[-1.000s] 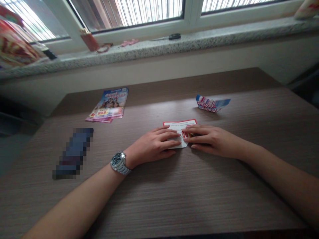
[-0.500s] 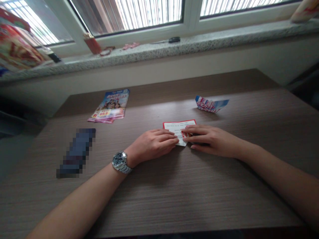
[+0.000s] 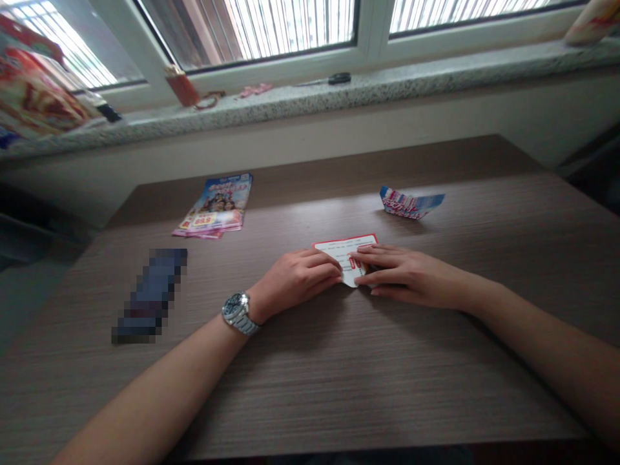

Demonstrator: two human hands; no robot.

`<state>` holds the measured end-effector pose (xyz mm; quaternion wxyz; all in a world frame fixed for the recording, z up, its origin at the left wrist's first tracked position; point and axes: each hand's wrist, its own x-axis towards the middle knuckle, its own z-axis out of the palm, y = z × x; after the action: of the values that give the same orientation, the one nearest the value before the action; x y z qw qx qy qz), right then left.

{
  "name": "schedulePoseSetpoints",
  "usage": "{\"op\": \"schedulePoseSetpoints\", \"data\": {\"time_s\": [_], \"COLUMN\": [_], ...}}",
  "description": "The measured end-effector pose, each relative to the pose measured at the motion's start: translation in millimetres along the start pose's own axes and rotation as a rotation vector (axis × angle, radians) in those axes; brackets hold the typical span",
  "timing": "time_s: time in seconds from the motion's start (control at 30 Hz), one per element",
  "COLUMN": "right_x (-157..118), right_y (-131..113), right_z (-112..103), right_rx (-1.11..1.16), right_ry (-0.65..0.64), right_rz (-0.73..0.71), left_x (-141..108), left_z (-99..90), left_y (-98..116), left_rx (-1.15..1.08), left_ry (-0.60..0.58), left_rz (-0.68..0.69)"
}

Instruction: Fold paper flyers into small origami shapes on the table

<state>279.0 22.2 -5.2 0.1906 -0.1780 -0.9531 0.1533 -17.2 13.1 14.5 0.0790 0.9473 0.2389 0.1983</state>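
A folded paper leaflet (image 3: 346, 245), white with a red border and print, lies on the table between my hands. My left hand (image 3: 310, 274), with a metal watch (image 3: 238, 312) on its wrist, has its fingers bent together at the leaflet's left and lower edge; the thumb is hidden. Across the right part of the leaflet rests my right hand (image 3: 404, 274), its fingers stretched out and slightly apart. The leaflet's near edge bulges up a little between the fingertips. Beyond my right hand stands a folded blue and pink leaflet (image 3: 409, 203).
A stack of colourful flyers (image 3: 216, 203) lies at the table's back left. Nearer me is a dark, pixelated flat object (image 3: 151, 294). On the stone windowsill (image 3: 271, 100) are a red case (image 3: 183, 87), a pink item (image 3: 256, 90) and a black-handled tool (image 3: 339, 78).
The leaflet has shifted slightly left, its near edge now curving upward. My left hand's fingers have curled in more at its edge. My right hand has barely moved.
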Motion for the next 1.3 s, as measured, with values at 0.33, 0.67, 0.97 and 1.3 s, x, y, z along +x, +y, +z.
{"op": "schedulePoseSetpoints", "data": {"time_s": [0.33,0.67,0.97,1.3], "right_x": [2.6,4.8,8.4,9.0], "right_y": [-5.1,-4.6,-10.6,-11.2], "right_z": [-0.1,3.8,3.5,4.8], "right_rx": [0.003,-0.015,-0.047,-0.063], "right_ry": [-0.028,-0.028,-0.046,-0.027], "right_rz": [-0.006,-0.032,-0.013,0.003], "left_x": [2.9,8.5,8.6,6.2], "left_z": [11.5,22.0,23.0,15.2], "left_y": [1.8,3.7,4.4,6.5], "left_rx": [0.080,0.015,0.000,0.067], "left_ry": [0.037,0.079,0.112,0.250], "left_rz": [-0.108,-0.258,-0.302,-0.206]}}
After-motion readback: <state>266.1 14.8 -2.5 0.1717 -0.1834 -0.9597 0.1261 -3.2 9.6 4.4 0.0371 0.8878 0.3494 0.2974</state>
